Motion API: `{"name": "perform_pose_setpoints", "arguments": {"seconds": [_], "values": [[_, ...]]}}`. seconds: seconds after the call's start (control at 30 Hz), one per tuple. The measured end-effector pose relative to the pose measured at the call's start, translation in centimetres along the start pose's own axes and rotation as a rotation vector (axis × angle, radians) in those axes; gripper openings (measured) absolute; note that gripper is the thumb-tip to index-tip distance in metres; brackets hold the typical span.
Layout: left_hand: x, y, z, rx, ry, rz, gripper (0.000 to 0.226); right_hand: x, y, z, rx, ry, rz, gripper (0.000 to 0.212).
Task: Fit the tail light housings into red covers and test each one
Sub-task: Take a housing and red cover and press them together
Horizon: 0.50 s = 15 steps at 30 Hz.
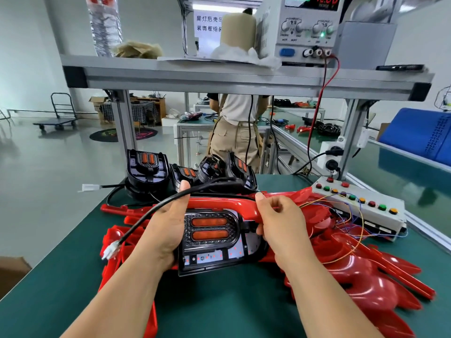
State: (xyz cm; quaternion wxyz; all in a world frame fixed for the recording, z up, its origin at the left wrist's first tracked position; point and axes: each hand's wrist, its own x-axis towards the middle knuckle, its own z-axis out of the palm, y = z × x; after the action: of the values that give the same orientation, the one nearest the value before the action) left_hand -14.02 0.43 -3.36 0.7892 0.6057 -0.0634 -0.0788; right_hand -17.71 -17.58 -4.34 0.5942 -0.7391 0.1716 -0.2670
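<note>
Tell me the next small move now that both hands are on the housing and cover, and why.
Probably press the housing fully into the red cover. The left hand grips the housing, the right hand pinches the cover's top bar, and the fit does not look seated yet. The white connector hangs unplugged, so testing likely comes after.
</note>
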Motion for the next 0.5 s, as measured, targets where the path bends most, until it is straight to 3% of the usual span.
{"name": "perform_pose_setpoints", "arguments": {"seconds": [0.17,0.37,0.5], "values": [[-0.05,-0.34,0.32,-0.026,-0.008,-0.025,0.066,0.06,0.13,-0.16,-0.324,0.107,-0.203,0.039],[-0.05,-0.27,0.28,-0.13,-0.011,-0.113,0.065,-0.8,0.12,-0.13,-0.391,0.16,-0.431,0.039],[-0.27,-0.11,0.15,-0.108,-0.056,-0.111,0.054,-0.68,0.15,-0.27,-0.403,0.182,-0.466,0.037]]}}
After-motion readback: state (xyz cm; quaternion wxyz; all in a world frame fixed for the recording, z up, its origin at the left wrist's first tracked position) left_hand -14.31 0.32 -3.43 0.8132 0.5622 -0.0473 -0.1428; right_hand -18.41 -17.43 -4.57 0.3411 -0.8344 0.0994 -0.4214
